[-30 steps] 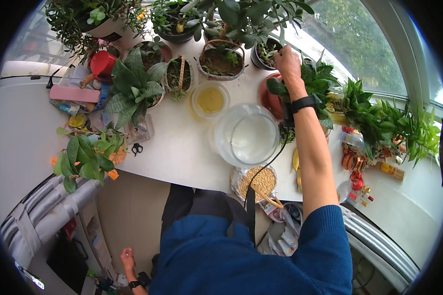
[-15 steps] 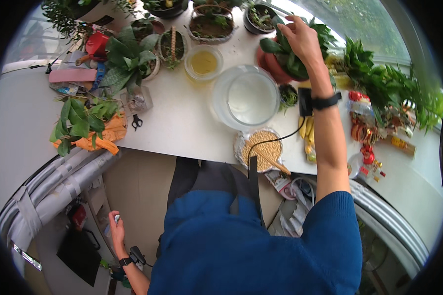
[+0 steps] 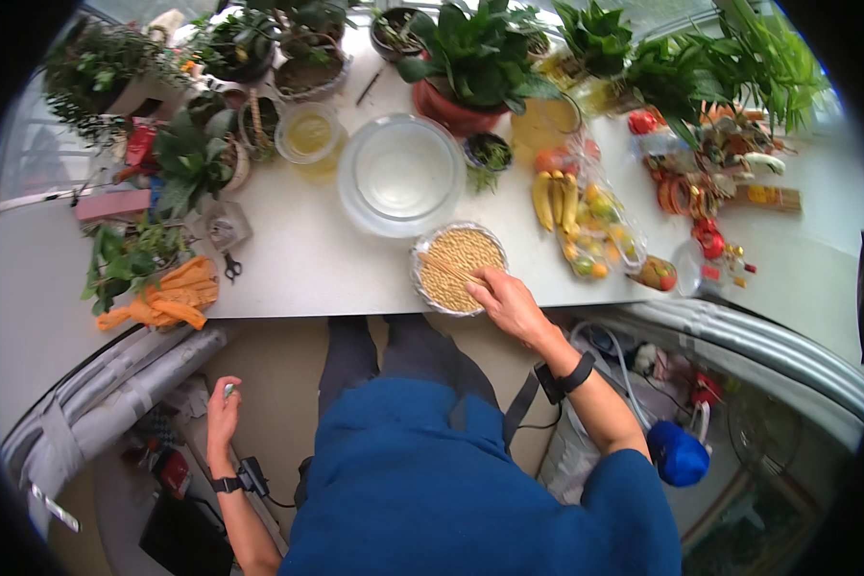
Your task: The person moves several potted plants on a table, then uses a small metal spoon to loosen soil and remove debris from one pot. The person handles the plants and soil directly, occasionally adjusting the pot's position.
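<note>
My right hand (image 3: 511, 305) is closed at the right rim of a round foil-covered bowl (image 3: 419, 291) filled with tan soybeans (image 3: 463, 245). Its thumb and fingers pinch one end of a slim wooden utensil (image 3: 444, 266) lying across the beans; the utensil's exact kind is unclear. Low at my left side, away from the table, my left hand (image 3: 223, 418) has curled fingers around a small pale object, too small to name. Just behind the soybeans stands a large clear round bowl (image 3: 351, 206) of clear liquid.
Left of the large bowl is a tub of yellowish liquid (image 3: 309, 134). Potted plants (image 3: 470, 58) line the back. Bananas (image 3: 557, 200) and bagged fruit (image 3: 600, 226) lie to the right. Orange gloves (image 3: 178, 293) and black scissors (image 3: 231, 267) rest near the left front edge.
My right hand has come back from the potted plant at the far right to the soybean bowl and taken hold of the wooden utensil. My left hand has stayed low at my side.
</note>
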